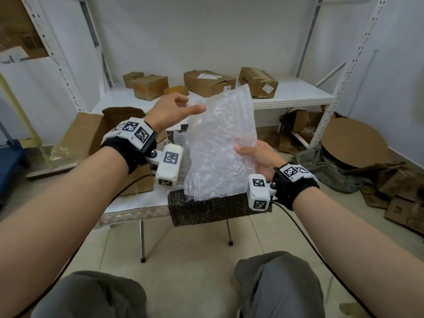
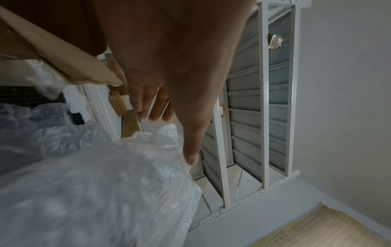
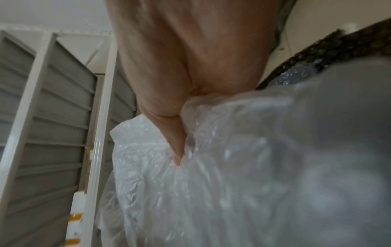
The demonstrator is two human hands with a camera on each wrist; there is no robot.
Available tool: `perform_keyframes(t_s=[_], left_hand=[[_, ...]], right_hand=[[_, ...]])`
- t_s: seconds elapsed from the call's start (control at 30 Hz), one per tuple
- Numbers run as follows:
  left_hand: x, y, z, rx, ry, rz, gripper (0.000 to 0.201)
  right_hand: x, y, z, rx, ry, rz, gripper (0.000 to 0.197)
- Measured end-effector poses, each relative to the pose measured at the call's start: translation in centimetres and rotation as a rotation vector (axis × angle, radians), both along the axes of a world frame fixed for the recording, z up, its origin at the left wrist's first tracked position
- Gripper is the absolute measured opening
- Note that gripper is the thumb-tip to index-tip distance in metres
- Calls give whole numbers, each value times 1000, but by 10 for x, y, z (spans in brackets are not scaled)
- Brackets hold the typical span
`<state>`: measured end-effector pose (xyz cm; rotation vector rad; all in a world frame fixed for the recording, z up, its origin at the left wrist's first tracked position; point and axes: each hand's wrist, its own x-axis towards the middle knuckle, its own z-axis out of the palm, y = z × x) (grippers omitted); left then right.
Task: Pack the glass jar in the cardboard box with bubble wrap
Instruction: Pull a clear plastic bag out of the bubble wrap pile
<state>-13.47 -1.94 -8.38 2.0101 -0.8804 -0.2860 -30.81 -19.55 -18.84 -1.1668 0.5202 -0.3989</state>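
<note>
Knees (image 1: 96, 292) are sitting right at the bottom edge. Above them the right hand (image 1: 259, 157) is gripping the bubble wrap (image 1: 220, 143) sheet upright over the little table (image 1: 128, 203). Left hand (image 1: 169, 111) is hanging loose, thumb touching the wrap's top edge. Open cardboard box (image 1: 96, 131) sitting behind-left.

The upright bubble wrap (image 1: 220, 143) blocks the table's (image 1: 137, 203) middle; the open cardboard box (image 1: 96, 131) at left seems reachable.

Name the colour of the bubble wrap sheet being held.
Clear, whitish bubble wrap sheet; best in the head view.
</note>
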Motion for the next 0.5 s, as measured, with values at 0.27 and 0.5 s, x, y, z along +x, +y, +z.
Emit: perform_keyframes(t_s=[0.27,0.5], left_hand=[[-11,6,-28,30,484,-126,126],[-14,17,-12,-139,566,-125,31]], right_hand=[[7,2,16,96,-167,-16,50],[20,14,45,62,-183,32,52]])
